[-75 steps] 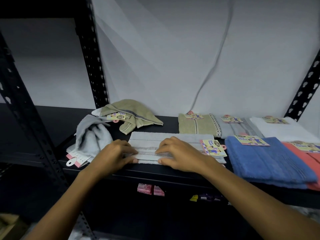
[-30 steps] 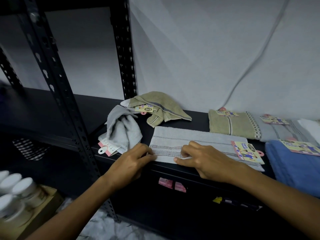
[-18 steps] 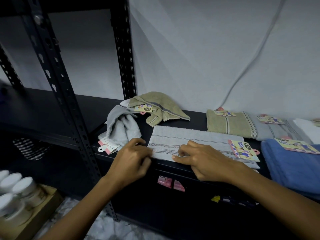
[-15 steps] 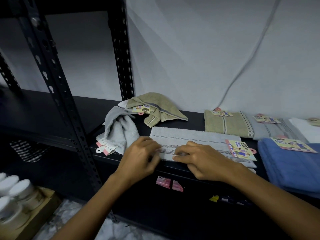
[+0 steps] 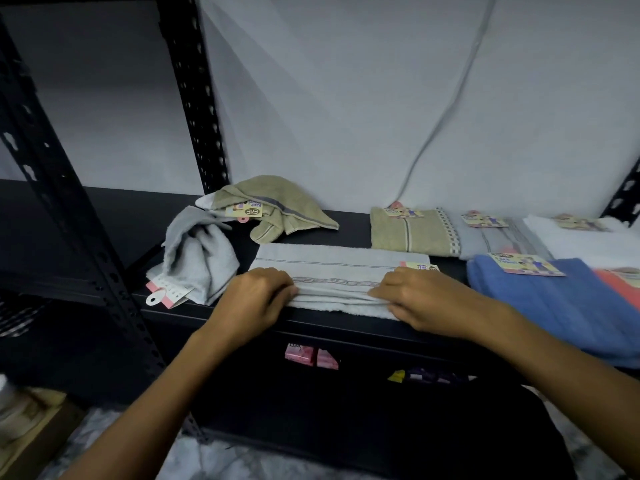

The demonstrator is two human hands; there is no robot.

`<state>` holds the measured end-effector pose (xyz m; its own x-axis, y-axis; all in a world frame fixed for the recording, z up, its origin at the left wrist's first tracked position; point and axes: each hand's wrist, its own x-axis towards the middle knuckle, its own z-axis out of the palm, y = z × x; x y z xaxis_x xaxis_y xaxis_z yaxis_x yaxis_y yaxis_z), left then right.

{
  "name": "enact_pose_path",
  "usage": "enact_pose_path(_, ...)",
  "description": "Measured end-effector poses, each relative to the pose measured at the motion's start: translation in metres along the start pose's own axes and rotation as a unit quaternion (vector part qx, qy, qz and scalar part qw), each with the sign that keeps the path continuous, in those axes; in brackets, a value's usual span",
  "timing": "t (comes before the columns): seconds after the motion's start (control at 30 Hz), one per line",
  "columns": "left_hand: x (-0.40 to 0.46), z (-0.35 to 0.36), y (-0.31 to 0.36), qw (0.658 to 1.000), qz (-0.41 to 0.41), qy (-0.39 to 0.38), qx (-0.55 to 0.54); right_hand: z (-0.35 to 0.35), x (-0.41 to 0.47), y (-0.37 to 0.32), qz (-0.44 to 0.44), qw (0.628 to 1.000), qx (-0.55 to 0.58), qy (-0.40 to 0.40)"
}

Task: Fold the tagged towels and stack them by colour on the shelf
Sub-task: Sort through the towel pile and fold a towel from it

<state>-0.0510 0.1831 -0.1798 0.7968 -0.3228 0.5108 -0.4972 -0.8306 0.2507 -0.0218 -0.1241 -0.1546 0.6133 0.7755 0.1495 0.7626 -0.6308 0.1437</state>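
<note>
towels first: the pale grey towel [image 5: 332, 275] lies flat along the front edge of the shelf [image 5: 346, 223], stretched between the two hands, and that's the one being folded. left hand [image 5: 254, 299] has its fingers curled onto the near long edge at the towel's left end, right hand [image 5: 420, 299] pinches the same edge further along, just in front of the paper tag [image 5: 420, 267]. both grip the towel, looks like they're gathering that near edge so it can be brought over in one straight line, which would explain the wide spacing. beyond the left hand, a crumpled grey towel [image 5: 201, 258] and a crumpled olive towel [image 5: 277, 209] sit in a loose heap, not yet folded by the look of it. beyond the right hand, the folded olive towel [image 5: 408, 233] and a folded grey towel [image 5: 498, 240] lie side by side against the wall, a white towel [image 5: 585, 237] past them. to the right hand's outside, a blue towel [image 5: 554, 299] with its tag on top, a coral one [image 5: 620, 285] touching it. colours kept apart, so this grey one likely heads for the grey spot.
</note>
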Motion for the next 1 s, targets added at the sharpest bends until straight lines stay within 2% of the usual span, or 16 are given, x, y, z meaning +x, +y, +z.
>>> enact_pose_path(0.13, 0.006, 0.004, 0.012, 0.997, 0.061, -0.025, 0.037, 0.009, -0.006, -0.009, -0.030, 0.993, -0.080, 0.078)
enact_pose_path(0.23, 0.012, 0.011, 0.021, 0.991, 0.127, -0.043, 0.022, 0.012, -0.011, -0.015, -0.059, 0.983, -0.100, 0.144)
enact_pose_path(0.3, 0.014, 0.013, 0.021, 0.989, 0.137, -0.053, 0.016, 0.014, -0.016, -0.015, -0.092, 0.972, -0.119, 0.180)
enact_pose_path(0.47, 0.015, 0.008, 0.010, 0.989, 0.127, -0.073, 0.024, 0.015, -0.023, -0.008, -0.166, 0.960, -0.154, 0.164)
enact_pose_path(0.53, 0.014, 0.005, 0.009, 0.989, 0.118, -0.083, 0.028, 0.016, -0.027, -0.006, -0.148, 0.968, -0.128, 0.157)
enact_pose_path(0.67, 0.015, 0.002, 0.017, 0.993, 0.082, -0.073, 0.041, 0.016, -0.038, -0.008, 0.020, 0.990, -0.078, 0.117)
enact_pose_path(0.73, 0.020, 0.008, 0.030, 0.994, 0.084, -0.054, 0.052, 0.012, -0.039, -0.004, 0.059, 0.991, -0.085, 0.087)
enact_pose_path(0.87, 0.040, 0.036, 0.065, 0.986, 0.143, -0.077, 0.023, 0.004, -0.037, -0.011, 0.018, 0.972, -0.198, 0.126)
enact_pose_path(0.93, 0.047, 0.045, 0.076, 0.983, 0.147, -0.112, 0.010, 0.006, -0.043, -0.016, -0.015, 0.952, -0.249, 0.177)
enact_pose_path(1.0, 0.049, 0.046, 0.078, 0.982, 0.134, -0.135, -0.020, 0.009, -0.048, -0.017, -0.044, 0.945, -0.244, 0.211)
